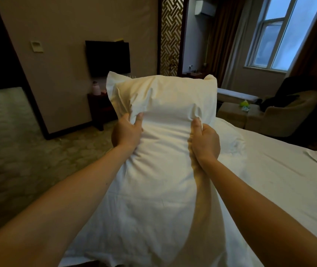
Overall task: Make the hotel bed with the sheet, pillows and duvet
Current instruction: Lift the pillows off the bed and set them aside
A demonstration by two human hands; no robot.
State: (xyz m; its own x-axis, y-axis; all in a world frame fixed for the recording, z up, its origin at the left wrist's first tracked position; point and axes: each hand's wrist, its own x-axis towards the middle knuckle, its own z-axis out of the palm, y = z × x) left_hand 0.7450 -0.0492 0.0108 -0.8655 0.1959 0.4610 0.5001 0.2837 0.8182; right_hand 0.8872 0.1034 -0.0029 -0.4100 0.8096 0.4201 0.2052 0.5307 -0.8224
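1. out in front, over the spread sheet (269, 180), the pillow (165, 97) is held on end. its top corners are up and its lower part sags down toward the sheet near the camera.
2. the left hand (127, 132) grips the pillow's left side with the thumb laid over the front. its fingers wrap behind, out of sight.
3. the right hand (205, 139) is closed tight into a fist round a bunch of cloth on the pillow's right side. it seems to hold more cover than filling.
4. likely step: shaking or plumping the pillow before setting it down on the sheet.
5. what could go wrong:
   - the right hand's pinch is on loose cloth, so a hard shake could slide the filling down and leave the top limp and the corners empty.
   - both hands squeeze the middle, which may leave a creased waist in the cover if it isn't smoothed.
   - the pillow hangs near the sheet's left border, so a slipped grip could tip it onto the carpet (19, 151).
   - dragging the low end across could ruck the flat sheet.
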